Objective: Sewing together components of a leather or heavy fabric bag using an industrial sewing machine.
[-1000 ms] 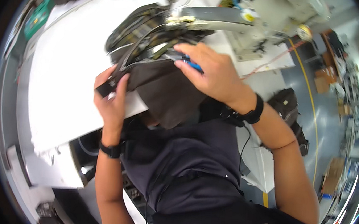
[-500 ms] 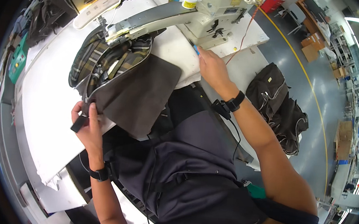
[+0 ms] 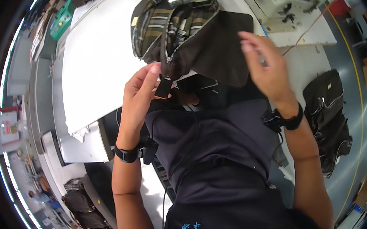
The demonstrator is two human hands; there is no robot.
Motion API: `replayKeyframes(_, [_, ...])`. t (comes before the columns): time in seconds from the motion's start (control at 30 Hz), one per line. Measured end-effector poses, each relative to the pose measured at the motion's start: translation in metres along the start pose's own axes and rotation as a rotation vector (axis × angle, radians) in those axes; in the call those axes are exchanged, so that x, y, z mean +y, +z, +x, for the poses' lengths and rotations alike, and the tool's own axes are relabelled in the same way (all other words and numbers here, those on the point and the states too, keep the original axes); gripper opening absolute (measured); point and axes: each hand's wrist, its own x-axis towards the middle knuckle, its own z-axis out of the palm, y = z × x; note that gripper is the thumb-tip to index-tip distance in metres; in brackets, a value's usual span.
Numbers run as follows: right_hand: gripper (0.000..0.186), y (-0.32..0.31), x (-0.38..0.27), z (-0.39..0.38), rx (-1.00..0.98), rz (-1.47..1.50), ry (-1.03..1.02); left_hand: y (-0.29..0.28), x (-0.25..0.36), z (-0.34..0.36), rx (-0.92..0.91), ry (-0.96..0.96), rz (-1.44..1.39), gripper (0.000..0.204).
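Observation:
My left hand (image 3: 140,87) pinches the near end of a dark brown fabric bag (image 3: 227,53), close to where its zipper (image 3: 168,48) ends. A short black tab (image 3: 164,88) hangs beside those fingers. The bag lies unzipped on the white table, showing a striped plaid lining (image 3: 157,24), and its plain flap spreads to the right. My right hand (image 3: 267,67) hovers at the flap's right edge with thumb and fingers apart, holding nothing visible. A thin blue thing (image 3: 264,31) lies just beyond it, too small to name.
The sewing machine (image 3: 288,13) stands at the far side, its arm reaching over the bag. White tabletop (image 3: 97,56) extends left. More dark bags (image 3: 328,113) are piled at the right, and others (image 3: 84,203) at the lower left. A green device (image 3: 62,21) stands at the far left.
My right hand has left the small blue thing by the machine base and come back toward the flap. My left hand keeps its hold on the bag's end. The whole view has shifted.

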Motion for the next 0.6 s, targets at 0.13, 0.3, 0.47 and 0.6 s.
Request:
replayKeyframes(0.13, [0.017,0.055,-0.015,0.017,0.062,-0.045,-0.324,0.018,0.001,0.015,0.019,0.035,0.212,0.026])
replayKeyframes(0.3, [0.016,0.094,-0.021,0.036,-0.027,-0.039,-0.292,0.023,-0.004,0.007,0.031,0.122,0.126,0.024])
replayKeyframes(0.47, [0.021,0.102,-0.025,0.046,-0.329,0.421,0.174,0.020,-0.008,0.004,-0.006,0.200,0.088,0.025])
replayKeyframes(0.6, [0.023,0.105,-0.025,0.045,-0.424,0.955,0.508,0.017,-0.004,0.008,-0.049,0.232,0.075,0.027])
